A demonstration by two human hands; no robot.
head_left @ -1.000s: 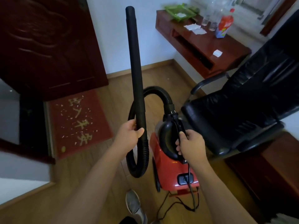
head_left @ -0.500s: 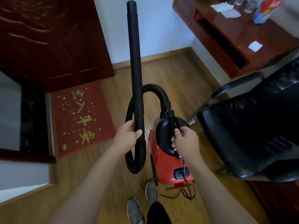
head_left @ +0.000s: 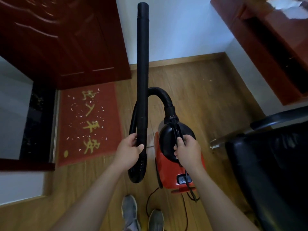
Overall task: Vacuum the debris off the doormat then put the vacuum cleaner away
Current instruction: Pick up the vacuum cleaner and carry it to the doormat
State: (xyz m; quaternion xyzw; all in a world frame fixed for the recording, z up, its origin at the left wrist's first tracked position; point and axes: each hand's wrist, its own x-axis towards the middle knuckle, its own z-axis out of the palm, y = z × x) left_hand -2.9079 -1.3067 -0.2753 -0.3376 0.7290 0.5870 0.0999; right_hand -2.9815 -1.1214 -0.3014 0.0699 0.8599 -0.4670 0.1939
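Just above our shoes (head_left: 130,209), our right hand (head_left: 187,150) gripped the handle (head_left: 175,127) atop the red vacuum cleaner (head_left: 167,172). Our left hand (head_left: 129,148) curled its fingers round the black tube (head_left: 142,64), which stood upright. Further off, the red doormat (head_left: 108,130) lay before the dark door (head_left: 66,39), with pale debris (head_left: 80,112) scattered across it. By our reading, no cleaning had begun. Vacuuming the mat and putting the machine away both remained.

A single wide-angle camera on the head looks forward and steeply down from standing height. It sits close over the left hand (head_left: 128,152) and right hand (head_left: 187,151) at centre, with the doormat (head_left: 106,147) at nine o'clock and the shoes (head_left: 130,212) at six o'clock.
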